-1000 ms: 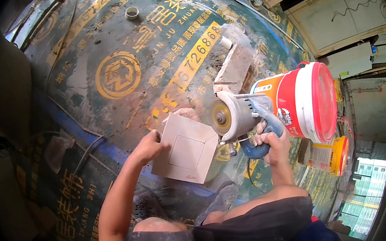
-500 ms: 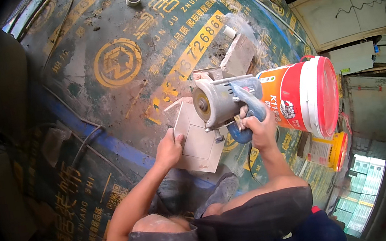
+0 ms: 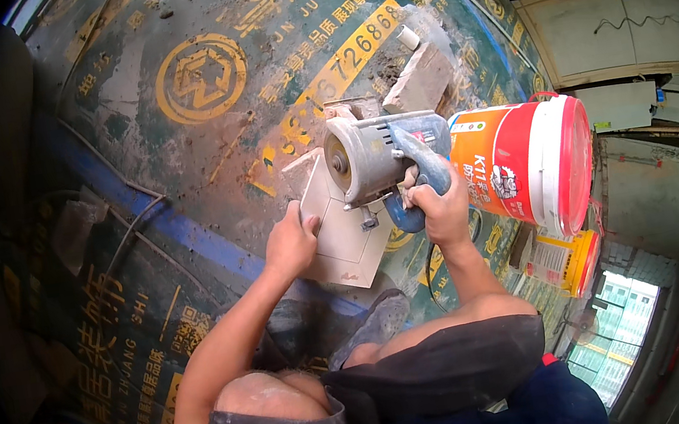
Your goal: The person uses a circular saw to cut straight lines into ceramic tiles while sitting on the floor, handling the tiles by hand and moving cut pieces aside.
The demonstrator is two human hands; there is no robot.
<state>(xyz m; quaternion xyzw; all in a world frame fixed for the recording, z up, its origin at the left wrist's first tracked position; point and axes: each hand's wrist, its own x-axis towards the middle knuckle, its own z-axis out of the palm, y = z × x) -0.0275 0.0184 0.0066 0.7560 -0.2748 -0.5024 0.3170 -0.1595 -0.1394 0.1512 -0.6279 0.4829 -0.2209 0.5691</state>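
My right hand (image 3: 441, 208) is wrapped round the blue handle of a handheld tile cutter (image 3: 375, 155), a grey-guarded power saw with a round blade. The cutter's base lies over the far part of a pale tile (image 3: 348, 241), which has thin lines marked on its face. With my left hand (image 3: 294, 237) I grip the tile's left edge, thumb on top and fingers on the edge's outer side. The tile is held tilted above my shoe. Whether the blade touches the tile is hidden by the guard.
Right of the cutter a red and orange bucket (image 3: 515, 165) lies close, with a yellow bucket (image 3: 564, 263) behind it. Broken masonry (image 3: 421, 79) and a short white pipe piece (image 3: 408, 37) lie beyond. A cable (image 3: 114, 183) runs along the printed floor sheeting (image 3: 115, 96) at left.
The view has shifted, so the floor and buckets sit slightly higher in it. Both hands keep their grips, and the cutter stays over the tile's far part.
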